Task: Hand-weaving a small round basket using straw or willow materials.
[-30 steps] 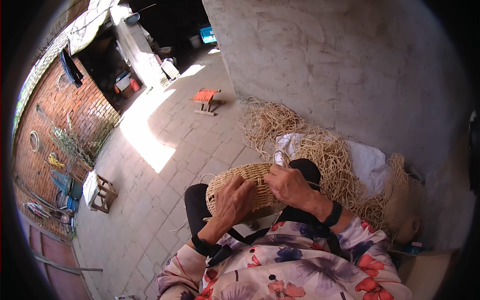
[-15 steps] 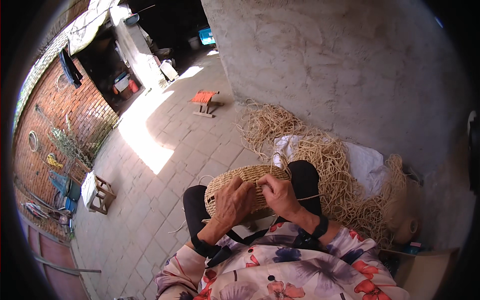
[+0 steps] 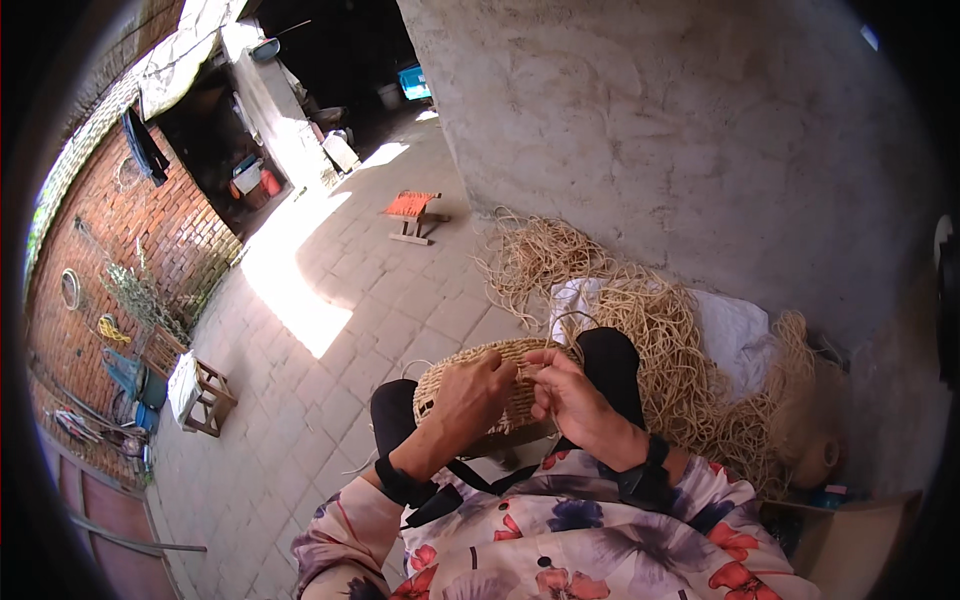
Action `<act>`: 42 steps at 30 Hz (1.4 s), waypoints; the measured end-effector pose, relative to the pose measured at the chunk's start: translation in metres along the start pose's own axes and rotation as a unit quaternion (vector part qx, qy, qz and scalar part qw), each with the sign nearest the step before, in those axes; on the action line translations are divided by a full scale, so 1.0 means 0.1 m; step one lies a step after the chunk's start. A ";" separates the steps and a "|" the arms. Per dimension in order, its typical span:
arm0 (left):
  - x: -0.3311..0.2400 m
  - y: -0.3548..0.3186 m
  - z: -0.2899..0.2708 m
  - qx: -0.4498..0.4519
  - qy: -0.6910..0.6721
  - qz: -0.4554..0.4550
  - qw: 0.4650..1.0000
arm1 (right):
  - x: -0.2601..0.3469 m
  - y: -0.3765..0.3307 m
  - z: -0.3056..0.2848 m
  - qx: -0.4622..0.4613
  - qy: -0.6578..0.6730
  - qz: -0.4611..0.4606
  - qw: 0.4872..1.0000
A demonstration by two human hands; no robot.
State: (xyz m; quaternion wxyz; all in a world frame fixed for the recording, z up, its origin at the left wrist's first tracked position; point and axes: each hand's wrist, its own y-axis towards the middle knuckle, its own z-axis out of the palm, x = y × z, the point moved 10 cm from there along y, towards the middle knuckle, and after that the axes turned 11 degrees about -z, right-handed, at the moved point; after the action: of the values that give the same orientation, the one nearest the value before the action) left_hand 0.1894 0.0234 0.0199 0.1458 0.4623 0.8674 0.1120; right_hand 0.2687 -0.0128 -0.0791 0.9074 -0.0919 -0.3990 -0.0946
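Observation:
A woven straw-coloured basket [image 3: 515,348] lies across my lap, between my dark-trousered knees. Over its left half is my left hand [image 3: 468,395], back up, fingers bent and pinched near the middle of the weave. From the other side my right hand [image 3: 575,398] comes in close, thumb and forefinger pinched, the other fingers curled below. A thin strand of straw cord [image 3: 524,373] shows between the two sets of fingertips; its course is hard to follow. My hands cover much of the basket's near side, and a dark gap shows in the weave beside my left hand.
A large heap of loose cord [image 3: 650,330] lies on white sacking [image 3: 725,330] by the plastered wall [image 3: 650,120]. At the lower right stands a cardboard box [image 3: 860,540]. An orange-topped folding stool [image 3: 412,208] and a wooden stool [image 3: 203,395] stand on the paving.
My right hand has turned and lifted slightly, its curled fingers now showing more. My left hand has shifted a little up and right, its fingers drawn together. The view has tilted slightly.

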 end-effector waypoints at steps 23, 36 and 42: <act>0.47 -0.18 -0.71 0.095 -0.459 -0.199 0.861 | 0.69 -0.14 1.10 0.250 -0.396 -0.319 0.824; 0.81 -0.72 -0.16 -0.076 -0.240 -0.211 0.945 | 0.79 -0.18 0.62 0.119 -0.496 -0.345 0.788; 0.76 -0.71 -0.12 -0.092 -0.248 -0.181 0.947 | 0.80 -0.21 0.66 0.112 -0.558 -0.414 0.710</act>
State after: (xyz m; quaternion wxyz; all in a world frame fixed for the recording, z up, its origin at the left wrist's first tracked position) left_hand 0.0902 0.0472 -0.0035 0.4159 0.2951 0.8590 0.0454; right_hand 0.2699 -0.0248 0.0257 0.3928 0.1486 -0.8386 -0.3470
